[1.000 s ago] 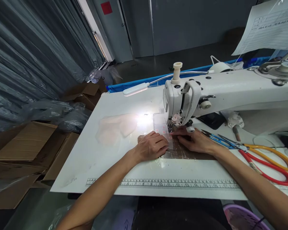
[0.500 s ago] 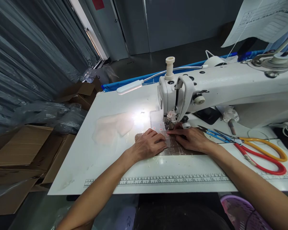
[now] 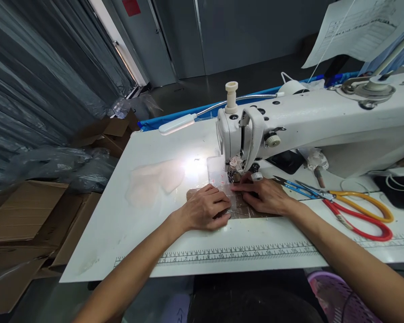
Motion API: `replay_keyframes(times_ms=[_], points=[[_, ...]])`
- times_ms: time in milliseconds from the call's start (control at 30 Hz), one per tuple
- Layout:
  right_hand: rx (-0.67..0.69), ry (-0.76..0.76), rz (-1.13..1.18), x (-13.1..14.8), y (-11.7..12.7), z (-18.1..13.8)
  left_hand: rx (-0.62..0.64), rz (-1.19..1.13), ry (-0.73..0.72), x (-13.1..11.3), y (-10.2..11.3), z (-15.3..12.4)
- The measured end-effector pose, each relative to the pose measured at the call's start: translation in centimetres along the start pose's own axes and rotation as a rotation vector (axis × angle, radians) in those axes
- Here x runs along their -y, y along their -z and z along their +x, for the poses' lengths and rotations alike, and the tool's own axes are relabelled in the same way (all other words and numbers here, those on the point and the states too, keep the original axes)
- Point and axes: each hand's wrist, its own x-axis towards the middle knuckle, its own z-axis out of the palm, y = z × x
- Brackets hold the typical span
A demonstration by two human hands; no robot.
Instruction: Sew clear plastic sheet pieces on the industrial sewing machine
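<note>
Just beside the presser foot (image 3: pixel 234 177), my right hand (image 3: pixel 263 195) sets its fingertips at the sheer fabric (image 3: pixel 234 202) — whether they pinch it, I cannot tell. My left hand (image 3: pixel 207 207), farther from the foot, rests unclenched, palm down. Between them the fabric seems to run lengthwise toward me — over a brown sheet (image 3: pixel 256 213).

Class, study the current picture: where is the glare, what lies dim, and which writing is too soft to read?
Head view: white glare on the tabletop, left of the sewing machine; head view: curtain and floor dim; head view: hanging paper's writing unreadable.
</note>
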Motion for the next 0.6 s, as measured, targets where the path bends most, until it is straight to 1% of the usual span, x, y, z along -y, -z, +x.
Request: replay_keyframes(times_ms=[100,333,600], points=[[0.016,0.052,0.011,-0.2,-0.1,-0.1,0.041,-0.049,-0.022,0.3,0.3,0.4],[0.001,0.067,-0.081,0.0,-0.4,-0.3,0.067,-0.089,-0.055,1.3,0.0,1.1],[0.009,0.030,-0.225,0.2,-0.8,-0.4,0.057,-0.060,-0.028,1.2,0.1,0.6]])
